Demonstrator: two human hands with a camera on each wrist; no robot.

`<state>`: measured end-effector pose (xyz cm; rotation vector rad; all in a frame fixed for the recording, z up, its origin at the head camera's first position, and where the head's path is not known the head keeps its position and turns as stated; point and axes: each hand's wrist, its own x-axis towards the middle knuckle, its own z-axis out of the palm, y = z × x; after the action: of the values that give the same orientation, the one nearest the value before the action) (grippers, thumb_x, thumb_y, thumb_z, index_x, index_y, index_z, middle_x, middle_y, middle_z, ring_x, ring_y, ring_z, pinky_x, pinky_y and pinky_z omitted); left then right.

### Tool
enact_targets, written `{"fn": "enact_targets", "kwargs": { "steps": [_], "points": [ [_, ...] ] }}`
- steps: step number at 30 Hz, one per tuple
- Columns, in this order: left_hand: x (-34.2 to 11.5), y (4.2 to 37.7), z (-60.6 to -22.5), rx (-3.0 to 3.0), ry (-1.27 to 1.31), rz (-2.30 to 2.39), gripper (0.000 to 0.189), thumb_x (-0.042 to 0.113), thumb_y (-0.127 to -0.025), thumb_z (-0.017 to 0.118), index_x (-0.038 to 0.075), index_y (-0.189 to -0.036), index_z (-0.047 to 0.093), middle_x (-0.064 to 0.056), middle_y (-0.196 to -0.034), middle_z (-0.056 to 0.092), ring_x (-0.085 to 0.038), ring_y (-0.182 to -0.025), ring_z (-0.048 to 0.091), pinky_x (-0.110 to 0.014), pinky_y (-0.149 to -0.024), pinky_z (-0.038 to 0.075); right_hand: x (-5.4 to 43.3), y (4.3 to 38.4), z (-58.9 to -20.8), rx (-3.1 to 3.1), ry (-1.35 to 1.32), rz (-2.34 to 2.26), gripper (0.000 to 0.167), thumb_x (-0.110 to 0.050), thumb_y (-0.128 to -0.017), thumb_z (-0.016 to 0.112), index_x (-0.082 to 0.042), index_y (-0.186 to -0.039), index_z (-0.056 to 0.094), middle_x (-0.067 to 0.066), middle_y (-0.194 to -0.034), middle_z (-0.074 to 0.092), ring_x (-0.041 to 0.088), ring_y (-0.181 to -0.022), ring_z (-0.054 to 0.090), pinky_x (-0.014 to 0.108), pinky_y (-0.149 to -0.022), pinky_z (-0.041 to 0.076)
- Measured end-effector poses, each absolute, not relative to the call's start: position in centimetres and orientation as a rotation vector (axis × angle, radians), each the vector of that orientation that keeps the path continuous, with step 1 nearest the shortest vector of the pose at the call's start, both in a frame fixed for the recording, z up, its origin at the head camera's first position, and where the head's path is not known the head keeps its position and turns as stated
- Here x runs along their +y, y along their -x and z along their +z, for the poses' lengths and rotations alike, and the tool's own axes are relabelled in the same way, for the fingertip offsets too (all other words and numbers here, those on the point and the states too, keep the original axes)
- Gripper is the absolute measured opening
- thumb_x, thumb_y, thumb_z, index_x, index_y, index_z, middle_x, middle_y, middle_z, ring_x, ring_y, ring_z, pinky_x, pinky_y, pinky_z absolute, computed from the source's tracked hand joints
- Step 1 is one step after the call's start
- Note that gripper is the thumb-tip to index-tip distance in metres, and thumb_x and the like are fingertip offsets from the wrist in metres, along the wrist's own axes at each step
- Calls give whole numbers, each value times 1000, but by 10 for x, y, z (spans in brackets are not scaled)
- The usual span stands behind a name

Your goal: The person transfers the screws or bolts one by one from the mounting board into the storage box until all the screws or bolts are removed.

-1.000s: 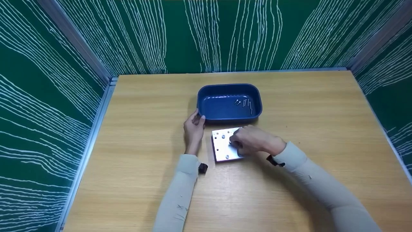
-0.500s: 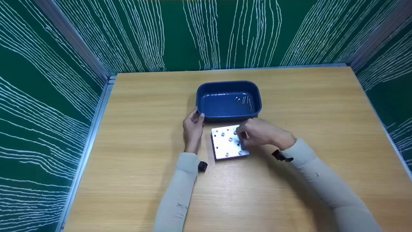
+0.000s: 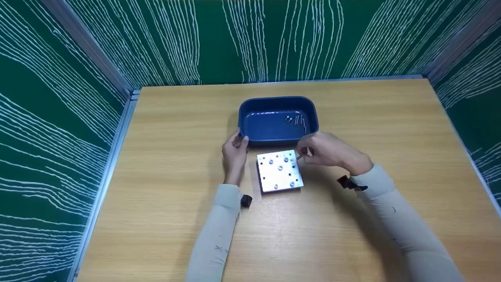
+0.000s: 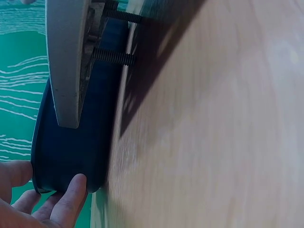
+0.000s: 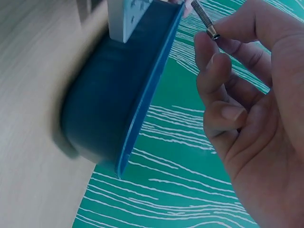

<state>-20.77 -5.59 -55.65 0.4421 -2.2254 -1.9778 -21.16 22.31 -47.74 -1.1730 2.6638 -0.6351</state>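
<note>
My right hand (image 3: 334, 150) pinches a socket-head screw (image 5: 205, 19) between thumb and index finger, just beyond the far right corner of a square metal plate (image 3: 270, 174). In the right wrist view the screw's threaded shank points away from the fingertips. Several screws sit in the plate's holes, while other holes are bare. Threaded shanks (image 4: 114, 56) jut from its underside in the left wrist view. With thumb at the rim and fingers against the wall, my left hand (image 3: 235, 156) holds the near left corner of a blue bin (image 3: 274, 144).
Several loose screws (image 3: 301, 120) lie in the right part of the bin, just behind the plate. The wooden table (image 3: 156, 196) meets green walls (image 3: 219, 43) with white wavy lines at the back and sides.
My right hand has moved from over the plate toward its far right corner, carrying the screw off the plate and uncovering its right side. The left hand stays at the bin.
</note>
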Motion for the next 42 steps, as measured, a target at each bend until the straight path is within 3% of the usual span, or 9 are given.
{"fn": "enact_targets", "kwargs": {
  "steps": [10, 14, 23, 34, 42],
  "points": [
    [-56, 208, -557, -2236, -467, -1958, 49, 17, -105, 67, 13, -153, 57, -10, -144, 67, -21, -115, 72, -31, -84, 64, 230, 227, -470, 2798, 1155, -661, 12, 0, -88, 72, -6, -97, 78, 5, -88, 74, 16, -73, 64, 30, -65, 57],
    [-55, 210, -558, -2190, -444, -1993, 47, 13, -105, 67, 9, -151, 58, -15, -141, 68, -24, -115, 72, -31, -83, 64, 232, 233, -467, 2837, 1181, -671, 11, 2, -87, 73, -4, -96, 77, 9, -92, 75, 19, -76, 67, 34, -66, 60],
    [-55, 210, -559, -2146, -450, -2041, 47, 12, -105, 66, 8, -151, 57, -17, -140, 68, -25, -117, 71, -30, -87, 63, 231, 253, -463, 2893, 1049, -674, 12, 1, -89, 77, -3, -100, 77, 13, -100, 76, 26, -90, 72, 43, -82, 65],
    [-56, 209, -560, -2242, -462, -1948, 47, 17, -105, 68, 13, -151, 58, -10, -141, 69, -21, -114, 71, -29, -84, 63, 221, 287, -467, 2856, 989, -529, 14, -3, -93, 73, -5, -106, 76, 15, -106, 75, 27, -87, 70, 40, -76, 64],
    [-55, 210, -560, -2209, -441, -1966, 47, 14, -105, 68, 11, -151, 58, -11, -137, 71, -21, -108, 73, -27, -78, 63, 212, 314, -465, 2806, 1002, -456, 14, -5, -97, 72, -4, -110, 76, 16, -106, 75, 30, -93, 72, 44, -82, 64]
  ]
}}
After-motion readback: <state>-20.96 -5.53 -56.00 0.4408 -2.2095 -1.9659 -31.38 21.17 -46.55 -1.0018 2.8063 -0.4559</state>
